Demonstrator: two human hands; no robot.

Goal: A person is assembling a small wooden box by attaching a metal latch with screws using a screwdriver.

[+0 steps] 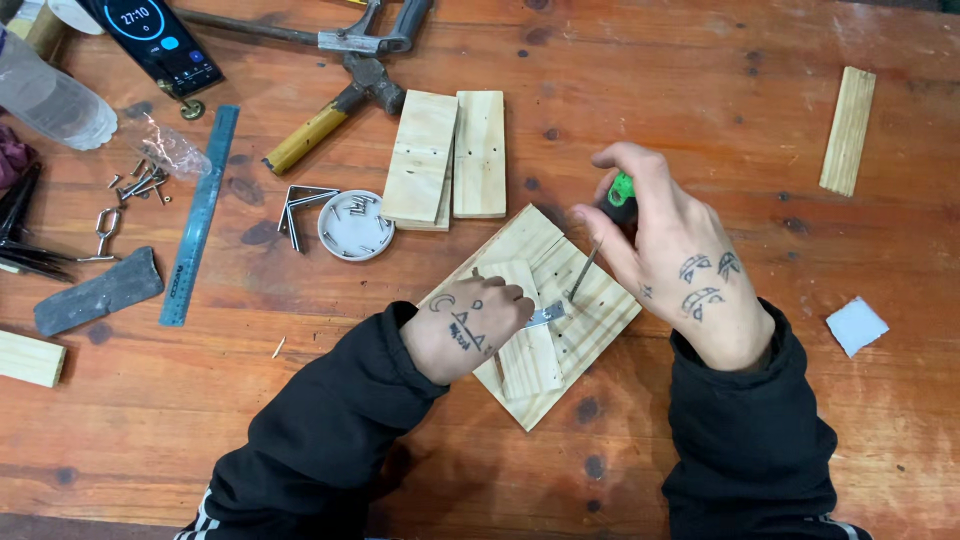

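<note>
1. Worktop (700,120): reddish wooden planks, knotted and worn, carrying everything below.
2. Square wooden board (600,310): lies turned like a diamond at centre, between my two hands. A smaller wooden block (530,355) rests on top of it.
3. My right hand (680,265): closed around the green-handled screwdriver (621,190), fingers wrapped on the grip. The shaft slants down and left, and its tip meets the board just right of my left fingertips.
4. My left hand (470,325): curled down on the block, fingertips pinching a small metal bracket (547,315) flat against the wood.
5. Two pale wooden slats (450,155): side by side beyond the board.
6. Hammer (335,110): yellow handle, above the slats.
7. White round lid (355,225) holding screws, left of the slats.
</note>
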